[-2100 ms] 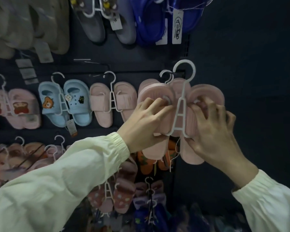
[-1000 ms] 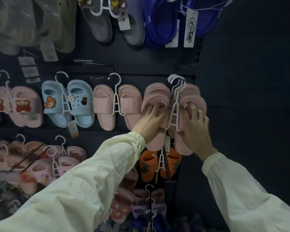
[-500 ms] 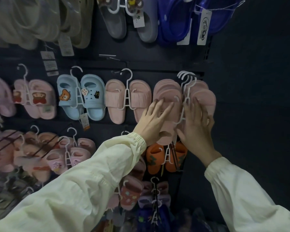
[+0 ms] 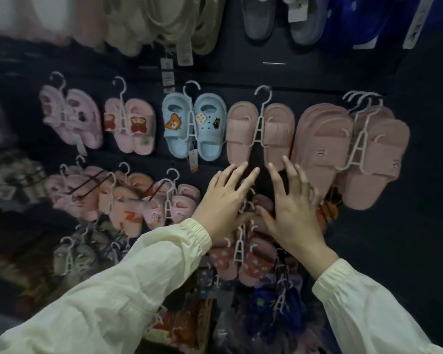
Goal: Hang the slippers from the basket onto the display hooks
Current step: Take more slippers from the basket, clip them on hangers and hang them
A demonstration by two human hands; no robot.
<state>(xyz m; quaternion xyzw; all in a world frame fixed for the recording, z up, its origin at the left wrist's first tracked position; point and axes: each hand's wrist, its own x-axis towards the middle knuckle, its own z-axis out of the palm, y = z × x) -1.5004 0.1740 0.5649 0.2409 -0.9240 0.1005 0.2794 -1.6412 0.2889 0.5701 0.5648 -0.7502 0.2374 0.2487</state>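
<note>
Tags (image 4: 167, 70) illegible; left hand (image 4: 223, 203), right hand (image 4: 292, 213) empty near pink slippers (image 4: 322, 146).

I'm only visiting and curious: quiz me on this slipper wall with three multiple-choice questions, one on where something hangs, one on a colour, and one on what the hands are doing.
1. Where do the light blue slippers hang?
A. Directly left of a plain pink pair
B. At the right end of their row
C. In the bottom row

2. What colour are the hangers?
A. Red
B. White
C. Black

3. How are the left hand and right hand?
A. Both gripping a slipper
B. One in a fist
C. Both open, fingers spread

Answers:
1 A, the pink pair is their right-hand neighbour.
2 B, the hangers in view look white.
3 C, the fingers are straight and grip nothing.
</note>
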